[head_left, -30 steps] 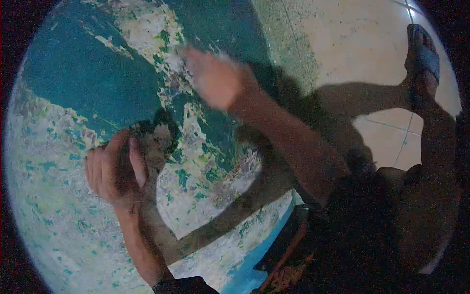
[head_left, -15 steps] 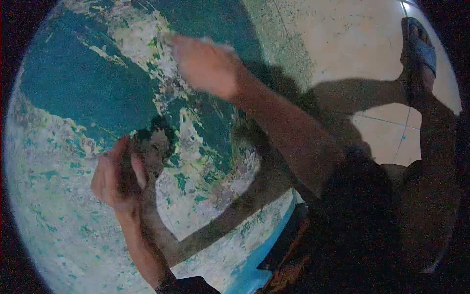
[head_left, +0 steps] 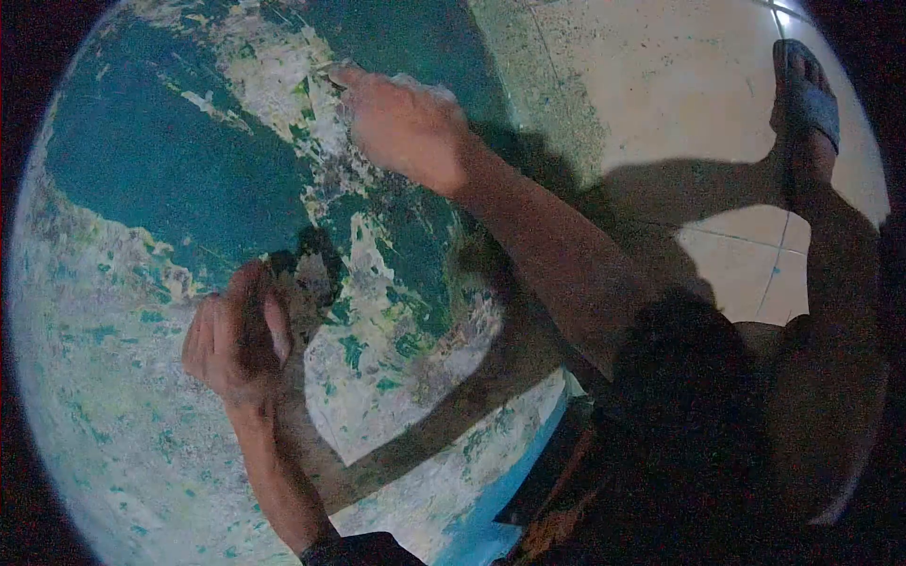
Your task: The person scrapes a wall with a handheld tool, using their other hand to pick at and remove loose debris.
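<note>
Fingers point(head_left: 363, 99) of the right hand point(head_left: 411, 132) curled in, index tip aimed left at a pale patch point(head_left: 269, 71) in the green paint point(head_left: 179, 179), far side; can't tell if they grip anything. Left hand point(head_left: 236, 340) near left, fingers bent, thumb slightly apart from index; can't tell if it holds something. Painted surface point(head_left: 132, 396) spans left to middle, blotchy pale and green, blue edge point(head_left: 481, 509) near. Arm shadow point(head_left: 425, 434) crosses it. Tile floor point(head_left: 661, 66) far right, sandaled foot point(head_left: 810, 108) there.

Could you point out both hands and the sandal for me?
Left hand point(head_left: 234, 347): head view, middle of the hand.
Right hand point(head_left: 406, 130): head view, middle of the hand.
Sandal point(head_left: 813, 110): head view, on its strap.
</note>
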`<state>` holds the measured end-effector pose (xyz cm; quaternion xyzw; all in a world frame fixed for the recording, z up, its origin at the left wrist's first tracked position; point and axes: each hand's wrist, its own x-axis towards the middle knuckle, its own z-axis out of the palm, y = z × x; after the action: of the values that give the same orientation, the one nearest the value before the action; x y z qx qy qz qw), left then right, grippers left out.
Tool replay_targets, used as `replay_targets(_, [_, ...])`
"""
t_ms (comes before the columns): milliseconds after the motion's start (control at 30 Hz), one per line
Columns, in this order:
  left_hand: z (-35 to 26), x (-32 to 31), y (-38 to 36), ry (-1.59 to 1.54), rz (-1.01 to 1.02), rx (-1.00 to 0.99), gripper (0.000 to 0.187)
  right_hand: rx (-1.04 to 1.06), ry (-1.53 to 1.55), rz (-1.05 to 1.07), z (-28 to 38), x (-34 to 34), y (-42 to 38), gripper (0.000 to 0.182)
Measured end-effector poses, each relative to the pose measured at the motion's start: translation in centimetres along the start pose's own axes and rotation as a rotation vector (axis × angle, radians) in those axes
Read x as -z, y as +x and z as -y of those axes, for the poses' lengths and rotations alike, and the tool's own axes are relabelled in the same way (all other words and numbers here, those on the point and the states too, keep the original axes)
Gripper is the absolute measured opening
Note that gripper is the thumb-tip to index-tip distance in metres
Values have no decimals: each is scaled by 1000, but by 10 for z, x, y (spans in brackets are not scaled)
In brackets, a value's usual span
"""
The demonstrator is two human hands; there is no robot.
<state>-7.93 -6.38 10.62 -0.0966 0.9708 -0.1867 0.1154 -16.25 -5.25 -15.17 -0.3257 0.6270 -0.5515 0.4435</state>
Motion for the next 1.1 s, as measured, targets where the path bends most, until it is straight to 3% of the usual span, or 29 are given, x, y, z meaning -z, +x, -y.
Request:
replay_targets(33, [1,0,2,4,-12,-2,19,-67,34,48,8,11,5,41])
replay_targets(100, [5,1,5,14,-16,-12,19,-5,-98,-56,11,-6,-22,42])
replay_targets(233, [5,-4,-1,-41,-71,6,17,349,-40,-132,-15,10,-10,45])
replay_targets(333, [5,-1,0,42,-19,-29,16,-80,-94,80,29,23,-17,46])
replay_targets(467, [1,-1,0,3,-30,39,17,104,-8,-43,5,-16,-27,44])
replay_targets(533, [1,-1,2,29,-17,15,18,98,85,-143,13,17,1,41])
replay_targets(733, [4,-1,3,-7,-48,-3,20,33,39,-12,22,5,-33,46])
replay_targets(833, [4,-2,-1,1,-31,33,20,79,89,18,24,40,9,49])
replay_targets(1033, [5,0,2,-37,-38,-2,17,-41,-29,65,33,11,-46,45])
replay_targets(1100, [3,-1,2,-28,-26,26,16,128,34,-48,18,10,-17,45])
